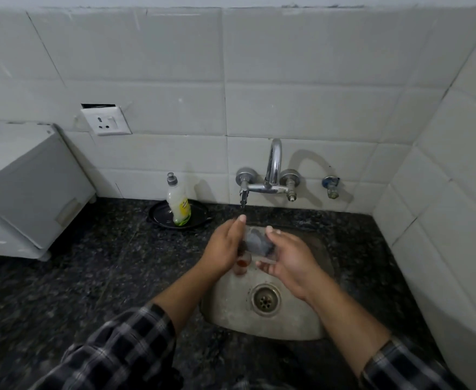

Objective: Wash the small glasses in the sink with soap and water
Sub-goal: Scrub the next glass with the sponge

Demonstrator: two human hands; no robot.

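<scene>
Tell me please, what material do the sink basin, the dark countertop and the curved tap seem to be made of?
The round sink basin looks like stainless steel with a dull, stained finish and soft grey reflections. The dark speckled countertop looks like polished granite or similar stone, judging by its black and grey flecks. The curved tap seems chrome-plated metal, bright and mirror-like.

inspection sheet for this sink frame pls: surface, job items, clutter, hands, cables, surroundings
Surface: dark speckled stone counter around a steel sink; no running water seen.
Job's things: small glass with grey scrubber at it, blurred; soap bottle upright on black plate.
Clutter: reddish object under the hands, unclear.
Grippers: left hand and right hand both on the glass.
Cables: nothing seen.
Surroundings: tiled wall, tap, wall socket, white cabinet.
</scene>
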